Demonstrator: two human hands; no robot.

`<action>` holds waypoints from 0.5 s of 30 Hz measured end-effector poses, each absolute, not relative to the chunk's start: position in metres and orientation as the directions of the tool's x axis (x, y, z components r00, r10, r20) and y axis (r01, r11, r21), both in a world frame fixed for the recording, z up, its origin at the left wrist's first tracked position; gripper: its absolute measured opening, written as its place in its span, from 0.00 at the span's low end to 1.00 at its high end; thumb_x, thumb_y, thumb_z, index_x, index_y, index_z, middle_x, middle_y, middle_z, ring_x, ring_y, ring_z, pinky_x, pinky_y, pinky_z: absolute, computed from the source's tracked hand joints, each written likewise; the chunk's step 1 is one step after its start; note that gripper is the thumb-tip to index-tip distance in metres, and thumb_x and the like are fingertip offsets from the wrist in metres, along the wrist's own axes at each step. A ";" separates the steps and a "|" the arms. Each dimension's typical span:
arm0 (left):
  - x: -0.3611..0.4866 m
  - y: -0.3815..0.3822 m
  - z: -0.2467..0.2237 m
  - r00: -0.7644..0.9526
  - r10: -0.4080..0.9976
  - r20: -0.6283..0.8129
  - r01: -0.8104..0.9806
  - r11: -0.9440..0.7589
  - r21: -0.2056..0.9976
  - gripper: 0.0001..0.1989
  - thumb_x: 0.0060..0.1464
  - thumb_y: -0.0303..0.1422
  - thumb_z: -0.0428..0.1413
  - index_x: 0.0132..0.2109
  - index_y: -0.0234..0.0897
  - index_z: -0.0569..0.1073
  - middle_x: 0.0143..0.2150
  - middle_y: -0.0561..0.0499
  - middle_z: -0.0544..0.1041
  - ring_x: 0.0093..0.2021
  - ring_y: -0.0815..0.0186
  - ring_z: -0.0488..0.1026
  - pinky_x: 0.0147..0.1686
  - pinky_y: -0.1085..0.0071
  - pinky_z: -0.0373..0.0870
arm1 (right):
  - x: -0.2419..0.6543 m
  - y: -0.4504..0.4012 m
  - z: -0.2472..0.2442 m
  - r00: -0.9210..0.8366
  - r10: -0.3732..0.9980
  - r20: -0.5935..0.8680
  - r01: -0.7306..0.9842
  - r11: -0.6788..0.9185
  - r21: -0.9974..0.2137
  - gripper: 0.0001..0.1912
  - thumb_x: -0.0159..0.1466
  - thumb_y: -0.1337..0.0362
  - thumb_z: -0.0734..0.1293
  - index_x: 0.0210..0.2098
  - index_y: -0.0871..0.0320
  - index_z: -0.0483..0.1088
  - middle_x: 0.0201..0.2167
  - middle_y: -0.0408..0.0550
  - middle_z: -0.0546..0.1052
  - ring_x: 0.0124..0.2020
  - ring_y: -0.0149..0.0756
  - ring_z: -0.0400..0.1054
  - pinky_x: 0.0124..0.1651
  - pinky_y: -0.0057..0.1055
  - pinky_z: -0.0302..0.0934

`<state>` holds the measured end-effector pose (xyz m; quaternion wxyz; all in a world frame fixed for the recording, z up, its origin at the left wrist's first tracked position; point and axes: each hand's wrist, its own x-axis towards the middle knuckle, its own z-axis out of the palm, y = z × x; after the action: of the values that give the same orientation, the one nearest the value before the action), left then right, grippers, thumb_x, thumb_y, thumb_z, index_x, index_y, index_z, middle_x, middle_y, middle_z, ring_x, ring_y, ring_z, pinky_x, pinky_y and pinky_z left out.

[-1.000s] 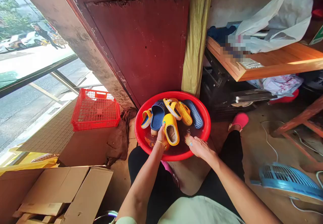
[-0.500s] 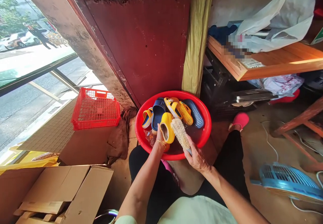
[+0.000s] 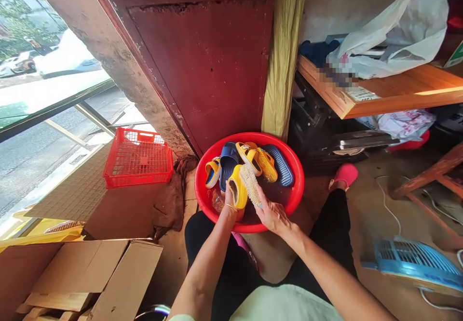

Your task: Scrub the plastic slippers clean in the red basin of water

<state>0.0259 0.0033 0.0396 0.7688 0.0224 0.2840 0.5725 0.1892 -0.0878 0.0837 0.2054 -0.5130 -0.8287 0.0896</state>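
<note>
One dark red metal door [image 3: 202,56] fills the upper centre of your view. One cardboard box [image 3: 83,277], flaps open, occupies the lower left corner. One wooden shelf [image 3: 383,94] crosses the right side and carries one white plastic bag [image 3: 390,36]. Centre: one round red plastic basin [image 3: 249,135], holding dark water, sits directly below the door and just beyond your black trousers [image 3: 224,263]. Left of it stands one red plastic crate [image 3: 137,159], with one brown cloth [image 3: 177,195] between the two. One blue fan [image 3: 415,263] rests at lower right.

The basin contains six pieces of footwear. Five lie toward its far rim: two navy slides [image 3: 227,162], [image 3: 280,164], two yellow sandals [image 3: 249,157], [image 3: 266,164], and one small yellow-and-blue sandal [image 3: 212,172]. The sixth, one yellow clog [image 3: 237,186], stands tilted above the water, closed in the grip of your left hand [image 3: 229,203]. Your right hand [image 3: 273,215] grips one pale-bristled scrubbing brush [image 3: 249,183], its handle mostly hidden by the fingers and its bristles touching the clog's side. One pink slipper [image 3: 345,174] shows right of the basin.
</note>
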 end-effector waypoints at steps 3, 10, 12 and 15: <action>0.027 0.002 0.043 0.127 0.886 -0.446 -0.888 0.301 0.346 0.29 0.62 0.53 0.51 0.51 0.31 0.77 0.31 0.45 0.81 0.34 0.59 0.81 0.46 0.64 0.79 | 0.193 -0.111 0.075 -0.457 0.843 0.283 0.753 0.536 -0.381 0.40 0.70 0.63 0.55 0.74 0.62 0.29 0.57 0.63 0.75 0.39 0.44 0.79 0.40 0.37 0.75; 0.034 -0.004 0.049 0.198 0.838 -0.508 -0.855 0.402 0.329 0.29 0.61 0.52 0.53 0.55 0.31 0.75 0.37 0.40 0.82 0.40 0.54 0.81 0.48 0.60 0.78 | 0.204 -0.094 0.070 -0.282 0.925 0.255 0.833 0.368 -0.413 0.38 0.70 0.63 0.54 0.74 0.64 0.31 0.51 0.60 0.79 0.38 0.45 0.79 0.40 0.40 0.75; 0.035 -0.006 0.050 0.196 0.841 -0.505 -0.854 0.400 0.334 0.29 0.61 0.52 0.53 0.55 0.31 0.75 0.37 0.40 0.82 0.41 0.55 0.81 0.49 0.62 0.77 | 0.206 -0.091 0.071 -0.304 0.916 0.262 0.814 0.393 -0.429 0.38 0.70 0.63 0.54 0.74 0.63 0.32 0.53 0.59 0.78 0.40 0.44 0.79 0.42 0.39 0.75; 0.033 -0.003 0.049 0.200 0.835 -0.512 -0.839 0.416 0.350 0.32 0.60 0.55 0.52 0.55 0.30 0.74 0.35 0.42 0.81 0.40 0.57 0.80 0.51 0.63 0.75 | 0.205 -0.108 0.068 -0.373 0.880 0.294 0.760 0.471 -0.448 0.39 0.70 0.62 0.54 0.75 0.60 0.31 0.58 0.59 0.74 0.45 0.44 0.78 0.44 0.38 0.74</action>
<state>0.0332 -0.0031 0.0489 0.7747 -0.0032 0.3284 0.5403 0.2051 -0.1080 0.0678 0.2523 -0.5001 -0.8198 0.1195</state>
